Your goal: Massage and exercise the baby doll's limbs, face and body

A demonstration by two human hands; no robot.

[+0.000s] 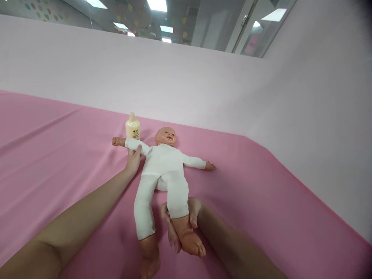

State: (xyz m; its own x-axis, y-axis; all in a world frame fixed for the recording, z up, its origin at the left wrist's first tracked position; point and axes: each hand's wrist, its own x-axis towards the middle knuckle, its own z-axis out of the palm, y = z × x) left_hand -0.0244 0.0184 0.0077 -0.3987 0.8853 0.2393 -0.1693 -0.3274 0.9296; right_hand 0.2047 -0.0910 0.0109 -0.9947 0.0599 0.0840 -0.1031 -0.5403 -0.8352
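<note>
Doll (164,162) leg in right hand (186,221) grip

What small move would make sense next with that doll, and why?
Probably lift the leg a little with the right hand, which is already wrapped around the doll's bare ankle. The left hand pins the doll's sleeved arm to the pink sheet, so the body should stay put beside the bottle.

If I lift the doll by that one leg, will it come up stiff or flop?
Probably floppy: the doll lies limp in a soft white suit, limbs splayed. The hard-looking head may lag and swing. The right hand grips only the lower leg, so the body likely dangles; the left hand at its arm could steady it.
</note>
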